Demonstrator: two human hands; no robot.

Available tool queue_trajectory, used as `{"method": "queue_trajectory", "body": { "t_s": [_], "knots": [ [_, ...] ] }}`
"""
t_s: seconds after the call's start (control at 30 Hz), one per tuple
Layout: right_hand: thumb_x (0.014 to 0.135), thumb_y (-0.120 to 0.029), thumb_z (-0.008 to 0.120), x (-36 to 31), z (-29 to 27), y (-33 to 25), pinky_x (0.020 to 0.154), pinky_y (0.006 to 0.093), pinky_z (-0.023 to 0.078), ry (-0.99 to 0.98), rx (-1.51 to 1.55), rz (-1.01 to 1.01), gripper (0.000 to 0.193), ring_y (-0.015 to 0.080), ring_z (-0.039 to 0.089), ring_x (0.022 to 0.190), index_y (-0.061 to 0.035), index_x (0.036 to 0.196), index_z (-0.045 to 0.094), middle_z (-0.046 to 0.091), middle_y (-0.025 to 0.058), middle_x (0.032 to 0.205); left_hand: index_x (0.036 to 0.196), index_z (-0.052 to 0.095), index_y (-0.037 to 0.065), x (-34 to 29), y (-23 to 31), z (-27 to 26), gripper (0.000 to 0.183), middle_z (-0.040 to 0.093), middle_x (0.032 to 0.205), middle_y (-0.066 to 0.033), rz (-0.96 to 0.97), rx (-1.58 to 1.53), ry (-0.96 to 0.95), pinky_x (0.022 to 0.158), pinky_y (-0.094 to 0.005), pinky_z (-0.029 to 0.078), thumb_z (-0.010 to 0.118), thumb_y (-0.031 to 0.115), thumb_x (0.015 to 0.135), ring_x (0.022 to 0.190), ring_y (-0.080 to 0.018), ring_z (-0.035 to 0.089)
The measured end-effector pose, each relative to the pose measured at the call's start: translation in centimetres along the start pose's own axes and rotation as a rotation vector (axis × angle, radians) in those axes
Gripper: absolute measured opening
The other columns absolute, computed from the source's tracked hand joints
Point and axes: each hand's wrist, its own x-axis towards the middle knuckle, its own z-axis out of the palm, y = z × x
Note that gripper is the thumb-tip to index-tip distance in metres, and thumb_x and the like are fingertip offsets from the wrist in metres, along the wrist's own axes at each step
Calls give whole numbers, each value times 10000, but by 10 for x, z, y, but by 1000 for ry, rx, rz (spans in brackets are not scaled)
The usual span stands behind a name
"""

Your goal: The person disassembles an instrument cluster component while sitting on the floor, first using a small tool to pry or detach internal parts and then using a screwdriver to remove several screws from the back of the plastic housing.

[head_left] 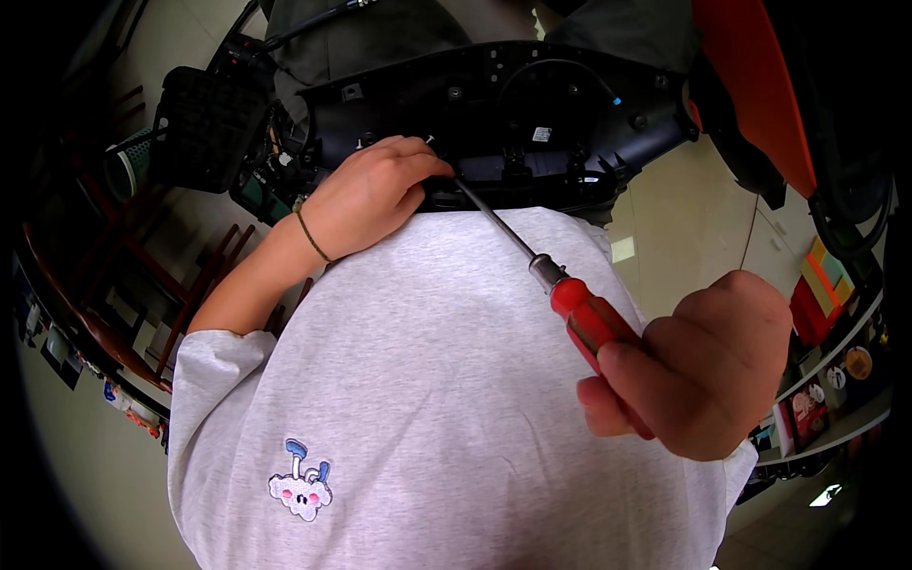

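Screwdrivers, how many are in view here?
1: a red-handled screwdriver, held in the right hand and slanting up toward the left hand. Others may be hidden.

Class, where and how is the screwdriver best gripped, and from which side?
Probably by the red handle, from the person's right, as the right hand does: it is thick and lies at the near right end, while the thin shaft slants forward and left toward the left hand.

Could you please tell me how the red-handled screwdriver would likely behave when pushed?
The screwdriver would probably stay stiff, since its metal shaft looks straight. The thick handle, held in the right hand, likely makes that end heavier. Its roundish shape may let it roll if laid down.
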Motion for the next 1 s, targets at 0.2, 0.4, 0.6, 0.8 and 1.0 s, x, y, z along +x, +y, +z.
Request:
{"method": "queue_trajectory", "body": {
  "t_s": [0.2, 0.4, 0.6, 0.8, 1.0],
  "knots": [
    [675, -195, 809, 12, 16, -20, 473, 252, 255, -5, -143, -62, 320, 95, 422, 545, -192, 913, 595, 513, -47, 696, 1095, 678, 10, 2, 0, 1, 321, 652, 1082, -138, 10, -3, -4, 955, -404, 489, 560, -35, 800, 1093, -323, 602],
    [721, -165, 773, 14, 26, -21, 486, 236, 271, -31, -160, -154, 263, 93, 471, 574, -191, 883, 567, 537, -33, 707, 1097, 674, 13, 0, 3, 1, 317, 648, 1073, -134, -4, 0, 5, 955, -404, 487, 563, -22, 802, 1091, -320, 599],
    [836, -247, 719, 12, 8, -7, 463, 251, 274, -16, -44, -123, 201, 125, 469, 530, -102, 853, 581, 562, 32, 664, 1089, 674, 13, 1, 1, 3, 300, 646, 1067, -133, 8, -6, 16, 956, -400, 488, 559, -14, 813, 1086, -315, 599],
    [867, -243, 697, 5, 7, -1, 422, 268, 262, 52, 18, -136, 225, 149, 463, 506, -49, 823, 592, 573, 61, 664, 1098, 676, 1, 1, 4, 3, 349, 654, 1110, -154, -33, -31, 11, 993, -405, 473, 532, -66, 787, 1105, -330, 604],
    [871, -216, 679, 5, 18, -1, 410, 267, 261, 103, 8, -129, 200, 141, 449, 485, -48, 821, 584, 576, 63, 674, 1098, 678, 4, 2, 3, 3, 348, 655, 1109, -154, -21, -22, 4, 994, -406, 472, 528, -63, 791, 1108, -329, 604]
  ]
}}
